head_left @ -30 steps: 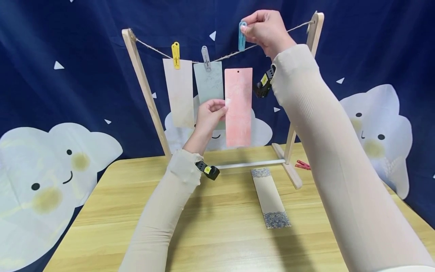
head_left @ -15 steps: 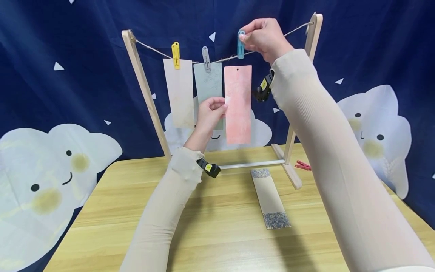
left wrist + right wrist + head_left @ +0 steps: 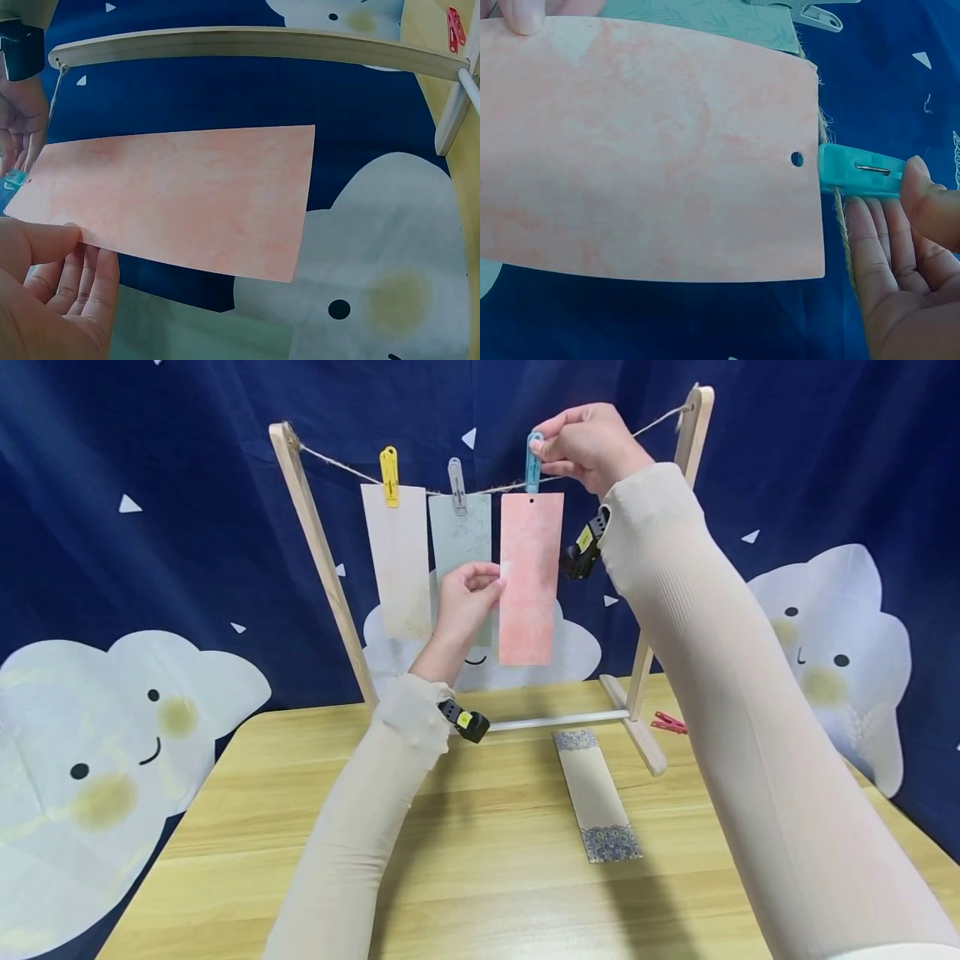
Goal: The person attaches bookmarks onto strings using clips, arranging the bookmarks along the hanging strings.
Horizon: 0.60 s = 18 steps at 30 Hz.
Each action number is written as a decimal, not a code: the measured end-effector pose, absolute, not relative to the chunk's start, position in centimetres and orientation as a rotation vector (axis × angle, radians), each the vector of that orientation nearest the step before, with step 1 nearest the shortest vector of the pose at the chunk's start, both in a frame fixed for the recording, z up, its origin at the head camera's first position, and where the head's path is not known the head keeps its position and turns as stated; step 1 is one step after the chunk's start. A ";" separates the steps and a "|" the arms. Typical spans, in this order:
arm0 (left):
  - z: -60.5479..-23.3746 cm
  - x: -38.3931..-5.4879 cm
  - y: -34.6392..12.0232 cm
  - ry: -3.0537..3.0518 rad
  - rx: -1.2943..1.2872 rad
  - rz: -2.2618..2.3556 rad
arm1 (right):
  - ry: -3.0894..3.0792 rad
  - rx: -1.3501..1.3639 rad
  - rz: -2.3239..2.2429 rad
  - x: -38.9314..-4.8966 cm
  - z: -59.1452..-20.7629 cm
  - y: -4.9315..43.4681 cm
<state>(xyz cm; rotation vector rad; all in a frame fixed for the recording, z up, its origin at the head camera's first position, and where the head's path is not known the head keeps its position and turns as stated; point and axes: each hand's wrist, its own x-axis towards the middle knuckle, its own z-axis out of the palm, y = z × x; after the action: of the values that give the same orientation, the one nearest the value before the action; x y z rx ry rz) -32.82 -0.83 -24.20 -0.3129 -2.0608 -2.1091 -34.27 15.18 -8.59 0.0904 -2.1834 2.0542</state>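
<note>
A pink bookmark-shaped card [image 3: 528,585] with a small punched hole near its top hangs upright from my left hand [image 3: 467,606], which pinches its left edge between thumb and fingers. Above it, my right hand [image 3: 592,447] pinches a blue clothespin [image 3: 533,464] by its upper end. The right wrist view shows the lower end of the clothespin [image 3: 859,169] right at the card's top edge, with the twine [image 3: 845,240] passing there. To the left, a yellow clothespin [image 3: 389,477] holds a cream card [image 3: 395,564] and a grey clothespin [image 3: 457,487] holds a pale green card [image 3: 459,535] on the line.
Wooden posts [image 3: 322,560] carry the twine, with a white rod [image 3: 555,722] between them low down. On the wooden table [image 3: 480,877] lie a beige card with blue lace ends [image 3: 597,797] and a red clothespin [image 3: 669,723]. A dark blue cloud-print curtain [image 3: 202,527] hangs behind.
My left hand has raised the pink card until its top edge meets the clothespin's lower end. My right hand has lowered the blue clothespin onto the twine.
</note>
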 end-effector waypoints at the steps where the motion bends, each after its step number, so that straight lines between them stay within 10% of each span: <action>1: -24.2 -32.8 -0.8 -2.062 -0.309 -2.108 | -2.189 0.083 2.054 -34.3 -8.5 15.2; 18: -24.2 -33.6 -1.1 -2.048 -0.321 -2.099 | -2.225 0.032 2.028 -34.4 -8.6 15.4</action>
<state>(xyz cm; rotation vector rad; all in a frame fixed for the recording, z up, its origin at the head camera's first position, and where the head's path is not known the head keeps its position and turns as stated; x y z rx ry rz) -33.61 -1.10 -24.19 -0.3209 -2.0475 -2.0994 -34.38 15.43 -8.62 0.0316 -2.2249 2.0277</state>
